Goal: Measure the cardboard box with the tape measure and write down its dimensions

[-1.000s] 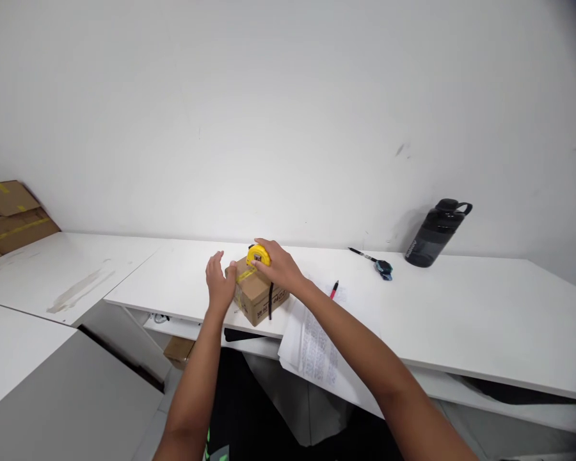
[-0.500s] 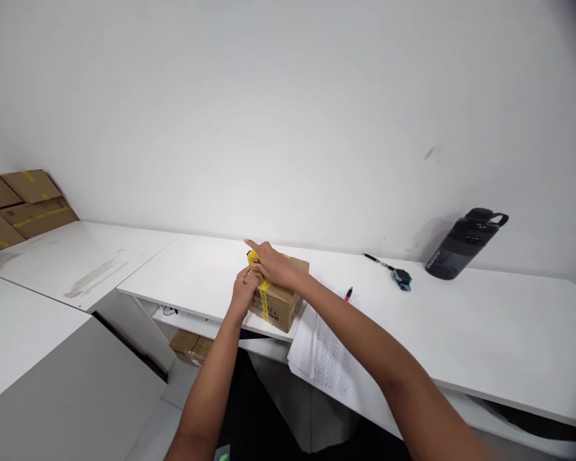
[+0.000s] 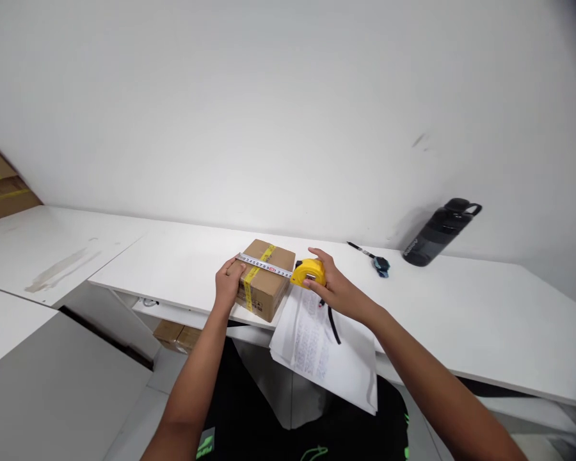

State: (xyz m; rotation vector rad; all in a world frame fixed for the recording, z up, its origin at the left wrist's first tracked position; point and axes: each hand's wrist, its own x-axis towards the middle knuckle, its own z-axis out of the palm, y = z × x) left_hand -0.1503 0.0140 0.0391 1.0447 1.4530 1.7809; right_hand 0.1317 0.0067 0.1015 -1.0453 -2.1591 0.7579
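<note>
A small cardboard box [image 3: 267, 294] with yellow tape sits near the front edge of the desk. Across its top lies the white blade of a tape measure, with printed numbers showing. My left hand [image 3: 228, 282] is closed at the box's left edge, pinching the blade's end against it. Just off the box's right side, my right hand [image 3: 336, 285] grips the yellow tape measure case [image 3: 308, 273]. A black strap hangs below the case over written papers [image 3: 312, 339], which overhang the desk's front edge.
A dark bottle [image 3: 439, 234] stands at the back right by the wall. Left of it lie a pen [image 3: 360, 248] and a watch-like item with a blue strap [image 3: 380, 266]. Taped cartons [image 3: 4, 186] are stacked far left, and more boxes [image 3: 175, 334] sit under the desk.
My right hand has moved right with the tape measure case, drawing the blade out across the box top. My left hand stays at the box's left edge. The view has shifted slightly right.
</note>
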